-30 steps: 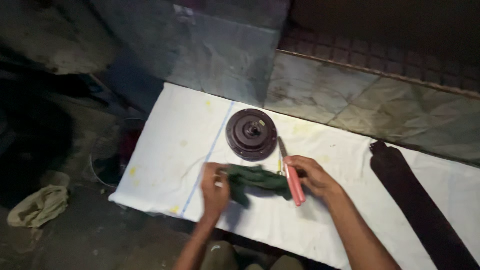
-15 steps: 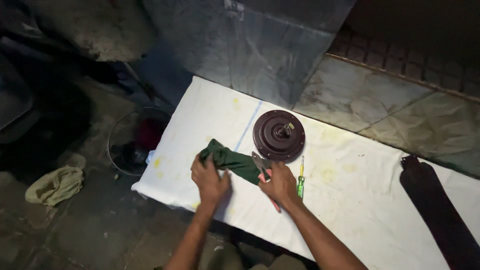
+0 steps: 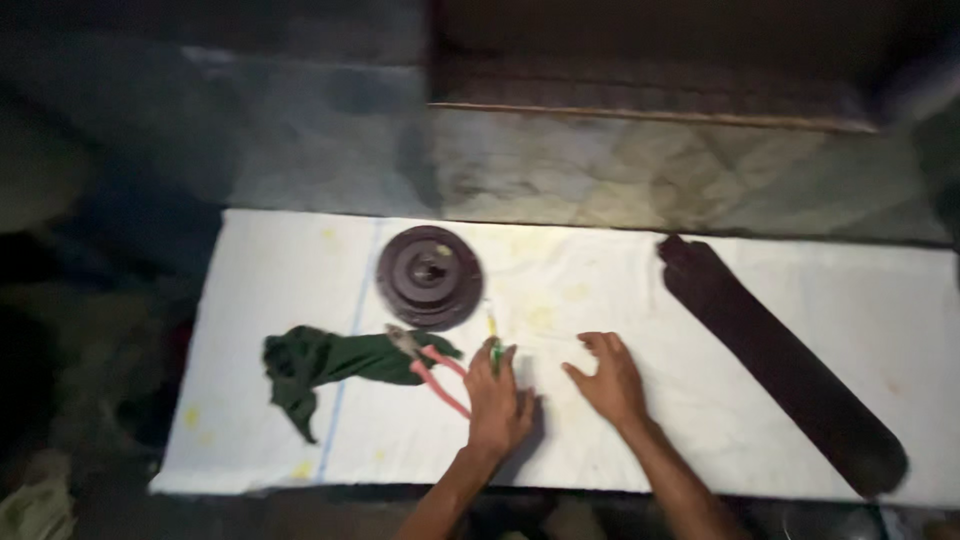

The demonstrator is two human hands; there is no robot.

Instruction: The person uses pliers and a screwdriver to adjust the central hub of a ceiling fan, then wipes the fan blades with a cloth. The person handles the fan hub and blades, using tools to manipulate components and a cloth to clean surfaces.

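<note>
Left hand [image 3: 500,405]: fingers curled down over the green handle of a screwdriver [image 3: 493,345], closing on it but not lifted; the thin shaft points toward 12 o'clock. Right hand [image 3: 608,378]: open, fingers spread, palm flat on the white cloth [image 3: 760,290] that covers the surface, holding nothing. At 9 o'clock of the left hand, just beside it: red-handled pliers [image 3: 432,368], jaws resting on a crumpled dark green rag [image 3: 325,362]. At 11 o'clock: round dark stepped pulley-like disc [image 3: 429,277], lying flat, near the screwdriver's tip. At 3 o'clock, well apart: long dark fan blade [image 3: 780,365], lying diagonally. Handling note, as judgement: grip the screwdriver squarely on its handle, clear of the pliers' handles, and keep the flat right hand pinning the cloth so it does not bunch.
</note>
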